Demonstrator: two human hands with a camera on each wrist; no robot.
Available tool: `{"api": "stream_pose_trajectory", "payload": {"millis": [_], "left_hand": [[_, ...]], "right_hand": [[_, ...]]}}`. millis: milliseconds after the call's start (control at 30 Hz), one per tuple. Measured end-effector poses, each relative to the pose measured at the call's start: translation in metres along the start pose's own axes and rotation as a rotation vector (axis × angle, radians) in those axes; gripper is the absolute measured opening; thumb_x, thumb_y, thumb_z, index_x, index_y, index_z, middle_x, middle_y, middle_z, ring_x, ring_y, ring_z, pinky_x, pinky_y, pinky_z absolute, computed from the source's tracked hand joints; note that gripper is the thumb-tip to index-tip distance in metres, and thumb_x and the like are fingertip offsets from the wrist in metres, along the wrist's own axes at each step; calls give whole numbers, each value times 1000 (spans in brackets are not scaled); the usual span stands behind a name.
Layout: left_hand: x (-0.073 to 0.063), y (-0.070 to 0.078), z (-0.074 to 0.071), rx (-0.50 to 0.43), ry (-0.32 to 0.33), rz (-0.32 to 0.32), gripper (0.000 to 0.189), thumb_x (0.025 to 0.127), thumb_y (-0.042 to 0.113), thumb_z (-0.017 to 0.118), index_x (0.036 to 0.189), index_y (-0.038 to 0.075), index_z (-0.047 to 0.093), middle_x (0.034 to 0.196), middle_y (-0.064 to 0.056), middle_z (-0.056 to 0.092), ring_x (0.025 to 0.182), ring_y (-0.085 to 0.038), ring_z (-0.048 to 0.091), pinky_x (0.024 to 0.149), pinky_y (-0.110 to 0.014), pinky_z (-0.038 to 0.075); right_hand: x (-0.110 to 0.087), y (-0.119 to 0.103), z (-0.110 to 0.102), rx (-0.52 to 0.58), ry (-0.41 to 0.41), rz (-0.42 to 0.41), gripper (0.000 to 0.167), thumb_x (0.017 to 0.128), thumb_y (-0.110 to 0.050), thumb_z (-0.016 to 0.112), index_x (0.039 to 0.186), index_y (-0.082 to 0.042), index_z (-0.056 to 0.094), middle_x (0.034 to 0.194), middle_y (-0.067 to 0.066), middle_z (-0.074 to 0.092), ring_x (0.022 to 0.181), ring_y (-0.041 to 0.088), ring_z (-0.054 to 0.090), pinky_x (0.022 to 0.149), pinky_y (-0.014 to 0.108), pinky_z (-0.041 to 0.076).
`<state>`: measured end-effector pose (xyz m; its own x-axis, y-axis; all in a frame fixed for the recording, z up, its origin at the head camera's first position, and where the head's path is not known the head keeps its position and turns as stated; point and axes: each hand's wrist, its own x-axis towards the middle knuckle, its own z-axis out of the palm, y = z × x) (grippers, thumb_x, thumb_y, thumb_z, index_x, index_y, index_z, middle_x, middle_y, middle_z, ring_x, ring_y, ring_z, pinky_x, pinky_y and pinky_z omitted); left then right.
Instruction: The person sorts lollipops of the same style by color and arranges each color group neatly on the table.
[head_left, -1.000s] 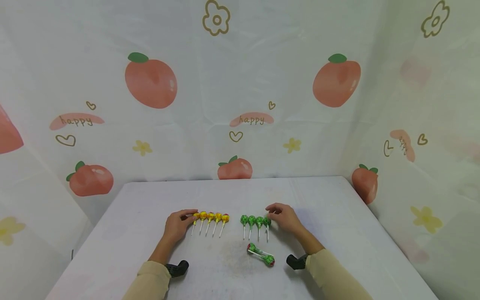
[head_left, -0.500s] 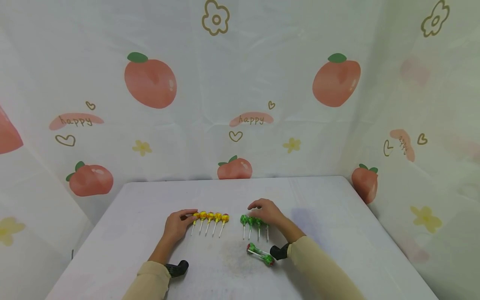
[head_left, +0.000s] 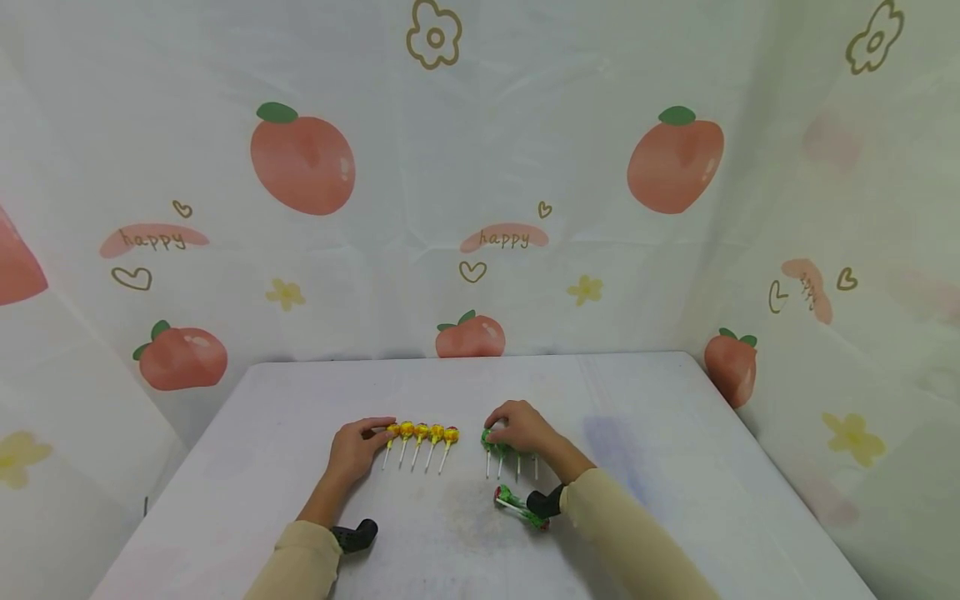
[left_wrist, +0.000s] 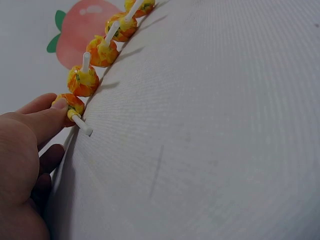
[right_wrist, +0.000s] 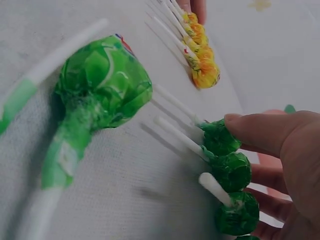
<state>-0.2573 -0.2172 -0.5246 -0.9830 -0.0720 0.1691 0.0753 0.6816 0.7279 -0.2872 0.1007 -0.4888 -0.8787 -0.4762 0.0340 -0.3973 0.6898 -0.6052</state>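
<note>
Several yellow-wrapped lollipops [head_left: 422,432] lie side by side on the table, sticks toward me. My left hand [head_left: 351,450] pinches the leftmost yellow lollipop [left_wrist: 75,103] by its head between thumb and finger. To the right is a row of several green lollipops, partly hidden under my right hand [head_left: 522,427]. That hand has its thumb and a finger on the head of the leftmost green lollipop [right_wrist: 219,138], and its other fingers lie behind the neighbouring heads. Nearer me, two more green lollipops [head_left: 506,495] lie crosswise, partly covered by the right wrist's camera.
The white table [head_left: 420,550] stands against a pale curtain [head_left: 390,167] printed with fruit. A gap of bare tabletop separates the yellow row from the green one. Black wrist cameras jut inward from the left wrist [head_left: 356,537] and the right.
My right hand has moved left along the green row, from its rightmost lollipop to its leftmost, and its thumb and finger now close there. The left hand has stayed in place.
</note>
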Motion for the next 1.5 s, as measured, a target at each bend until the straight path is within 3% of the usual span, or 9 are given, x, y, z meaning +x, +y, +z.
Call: {"api": "stream_pose_trajectory", "payload": {"millis": [233, 533, 733, 967, 1300, 1500], "left_hand": [[-1, 1, -1, -1, 0, 1, 25, 89, 13, 71, 113, 11, 74, 104, -8, 68, 80, -20, 51, 70, -33, 41], [0, 2, -1, -2, -8, -16, 24, 89, 14, 71, 113, 12, 74, 105, -7, 68, 81, -20, 52, 71, -34, 41], [-1, 3, -2, 1, -14, -28, 25, 89, 14, 71, 114, 12, 74, 105, -7, 68, 83, -20, 53, 73, -35, 42], [-1, 2, -1, -1, -8, -18, 24, 89, 15, 71, 114, 12, 74, 108, -8, 68, 85, -20, 54, 75, -36, 43], [0, -1, 1, -2, 0, -10, 24, 89, 14, 71, 113, 12, 74, 109, -9, 68, 84, -21, 54, 75, -36, 43], [0, 1, 0, 4, -7, -16, 24, 90, 15, 71, 114, 12, 74, 112, -10, 68, 89, -22, 56, 79, -39, 44]], "right_hand": [[1, -2, 0, -24, 8, 26, 15, 84, -21, 77, 98, -15, 75, 100, -1, 67, 100, 22, 59, 89, 42, 45], [-6, 0, -10, 23, 35, 61, 22, 86, -26, 76, 103, -13, 73, 112, 5, 65, 108, 28, 58, 90, 45, 46], [-16, 4, -18, 58, 126, 51, 19, 87, -22, 73, 103, -10, 72, 113, 7, 65, 108, 30, 57, 90, 48, 45], [-38, -2, -22, 88, 239, -41, 17, 88, -18, 73, 102, -9, 72, 105, 1, 66, 99, 26, 58, 83, 45, 47], [-74, -10, -16, 129, 123, -169, 21, 88, -13, 72, 107, -5, 70, 103, 6, 67, 91, 23, 59, 79, 39, 49], [-95, -5, -6, 92, 105, -250, 18, 88, -12, 72, 106, -7, 70, 101, 2, 66, 89, 18, 59, 78, 35, 49]]}}
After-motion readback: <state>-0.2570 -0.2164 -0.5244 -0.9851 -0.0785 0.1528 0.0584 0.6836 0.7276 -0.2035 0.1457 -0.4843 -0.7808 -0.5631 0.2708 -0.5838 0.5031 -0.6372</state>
